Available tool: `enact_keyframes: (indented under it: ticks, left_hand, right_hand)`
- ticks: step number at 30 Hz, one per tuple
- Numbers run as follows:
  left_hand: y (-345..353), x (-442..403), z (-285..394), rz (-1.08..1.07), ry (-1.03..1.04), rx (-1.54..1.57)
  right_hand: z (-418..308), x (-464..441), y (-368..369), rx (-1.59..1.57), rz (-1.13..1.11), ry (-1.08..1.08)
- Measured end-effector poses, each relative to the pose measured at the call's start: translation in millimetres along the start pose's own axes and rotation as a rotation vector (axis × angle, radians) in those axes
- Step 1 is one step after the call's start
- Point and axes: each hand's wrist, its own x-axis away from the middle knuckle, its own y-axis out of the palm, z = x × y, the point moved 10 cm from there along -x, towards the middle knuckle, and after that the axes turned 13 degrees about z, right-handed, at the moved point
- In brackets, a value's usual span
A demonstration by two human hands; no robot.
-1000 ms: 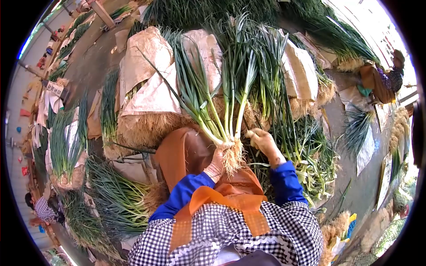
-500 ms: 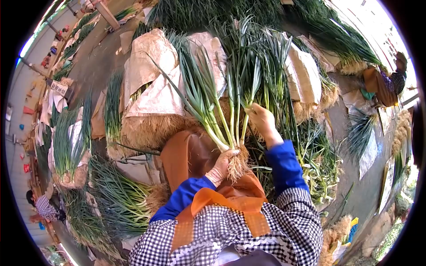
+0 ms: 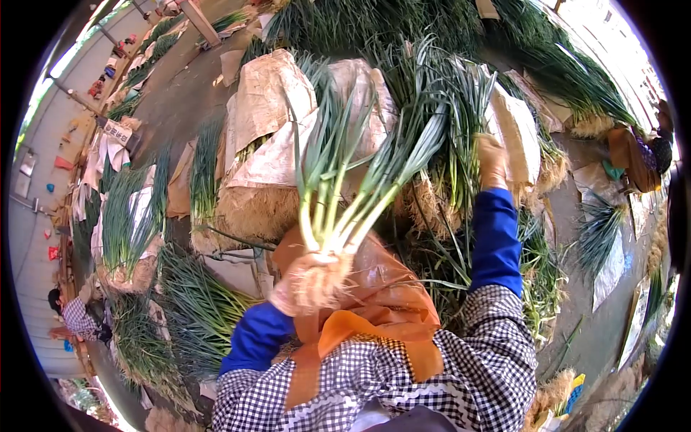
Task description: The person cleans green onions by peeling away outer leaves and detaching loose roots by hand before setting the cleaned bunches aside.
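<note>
My left hand (image 3: pixel 294 285) is wrapped round a bunch of green onions (image 3: pixel 337 213) at the root end, in front of my waist. White stems and long green leaves fan up and away from the fist, and pale stringy roots hang over the fingers. To the right, my right hand (image 3: pixel 491 154) is stretched forward beside a heap of loose green onions (image 3: pixel 457 119). Its fingers look curled closed, and whatever lies inside them is hidden. Under the held bunch is a brown apron (image 3: pixel 385 284) over my lap.
Sack-covered onion bundles (image 3: pixel 277 101) stand ahead with roots toward me. More onions (image 3: pixel 194 306) lie at left, and trimmed leaves (image 3: pixel 533 281) are piled at right. One person (image 3: pixel 79 317) sits at far left, another (image 3: pixel 644 155) at far right.
My left hand has moved left and slightly down with the bunch, whose leaves now spread wider. My right hand has left the bunch's stems and reached forward and right to the heap.
</note>
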Motion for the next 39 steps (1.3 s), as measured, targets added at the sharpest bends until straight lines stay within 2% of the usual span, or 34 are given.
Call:
enact_keyframes:
  ticks: [1, 3, 4, 5, 6, 8, 9, 10, 11, 12, 14, 15, 16, 17, 18, 19, 20, 21, 22, 23, 24, 25, 27, 28, 29, 30, 31, 32, 33, 34, 35, 37, 38, 39]
  left_hand:
    - [7, 25, -6, 0.017, -0.038, 0.114]
    - [8, 70, 31, 0.203, 0.502, -0.307]
    - [29, 112, 58, 0.376, 1.074, -0.842]
    - [36, 131, 49, 0.446, 1.259, -0.63]
    - [81, 125, 19, 0.491, 1.33, -0.881]
    - [122, 105, -19, 0.066, 0.997, -0.775]
    - [138, 108, -27, 0.069, 1.103, -0.782]
    - [150, 110, -33, 0.07, 1.207, -0.788]
    - [160, 107, -41, -0.119, 1.126, -0.745]
    - [187, 82, -72, -0.17, 1.065, -0.708]
    - [201, 69, -82, -0.185, 1.049, -0.789]
    - [211, 48, -94, -0.24, 0.913, -0.829]
    - [224, 45, -104, -0.282, 0.919, -0.797]
    - [237, 42, -113, -0.325, 0.924, -0.765]
    - [253, 41, -126, -0.357, 0.966, -0.782]
    - [264, 39, -131, -0.409, 0.859, -0.757]
    - [270, 44, -122, -0.352, 0.877, -0.704]
    - [283, 54, -116, -0.377, 1.047, -0.806]
    - [298, 63, -111, -0.405, 1.217, -0.907]
    - [303, 59, -104, -0.358, 1.13, -0.863]
    - [311, 64, -99, -0.353, 1.124, -0.867]
    - [319, 70, -94, -0.364, 1.111, -0.855]
    - [331, 79, -92, -0.461, 1.113, -0.889]
    - [332, 77, -97, -0.465, 1.114, -0.887]
    - [333, 84, -97, -0.415, 1.32, -0.888]
    - [332, 96, -95, -0.357, 1.524, -0.883]
    - [339, 86, -98, -0.421, 1.339, -0.93]
    - [339, 82, -98, -0.413, 1.342, -0.926]
    - [341, 68, -110, -0.434, 1.263, -0.979]
    - [342, 55, -123, -0.462, 1.184, -1.032]
    - [340, 47, -132, -0.439, 1.179, -1.062]
    - [340, 40, -153, -0.429, 1.186, -1.088]
    - [340, 38, -163, -0.409, 1.186, -1.106]
    - [338, 24, -179, -0.404, 0.917, -1.022]
  right_hand:
    - [50, 5, -57, -0.706, 0.105, 0.561]
    - [67, 36, -94, -0.315, -0.145, 0.464]
    - [74, 50, -93, 0.49, -0.371, 0.137]
    - [56, 77, -99, 0.409, -0.397, 0.05]
    - [27, 99, -104, 0.331, -0.423, -0.031]
    - [-64, 132, -72, -0.15, -0.754, -0.061]
    - [-151, 129, -144, -0.539, -0.436, -0.24]
    - [-226, 132, -191, -0.769, -0.258, -0.571]
    - [-277, 143, -217, -0.768, -0.208, -0.74]
    - [-322, 149, -249, -0.655, -0.086, -0.957]
    - [-364, 122, -287, -0.696, 0.282, -0.846]
    - [-374, 106, -275, -0.558, 0.363, -0.76]
    - [-381, 89, -253, -0.419, 0.441, -0.669]
    - [-389, 61, -193, -0.508, 0.152, -0.581]
    - [-375, 58, -173, -0.568, 0.057, -0.505]
    - [-361, 56, -153, -0.623, -0.03, -0.423]
    - [-347, 73, -138, -0.559, -0.071, -0.56]
    - [-332, 103, -95, -0.285, -0.279, -0.781]
    - [-279, 112, -60, -0.586, -0.359, -0.398]
    - [-247, 156, -12, -0.038, -0.35, -0.785]
    - [-200, 189, -9, 0.002, -0.592, -0.738]
    - [-125, 237, 78, -0.069, -0.635, -0.623]
    - [-37, 322, 46, 0.194, -1.303, -0.748]
    - [-24, 337, 14, 0.191, -1.526, -0.709]
    - [-46, 332, -13, 0.157, -1.514, -0.688]
    - [-101, 304, -51, 0.048, -1.323, -0.891]
    - [-159, 225, -134, -0.085, -1.112, -0.551]
    - [-209, 183, -166, -0.39, -0.876, -0.594]
    - [-255, 146, -199, -0.329, -0.335, -0.886]
    - [-278, 97, -264, -0.618, -0.196, -0.666]
    - [-291, 75, -308, -0.668, 0.222, -0.778]
    - [-322, 28, -293, -0.561, 0.363, -0.663]
    - [-326, 13, -271, -0.451, 0.105, -0.547]
    - [-328, 2, -191, -0.369, 0.084, -0.533]
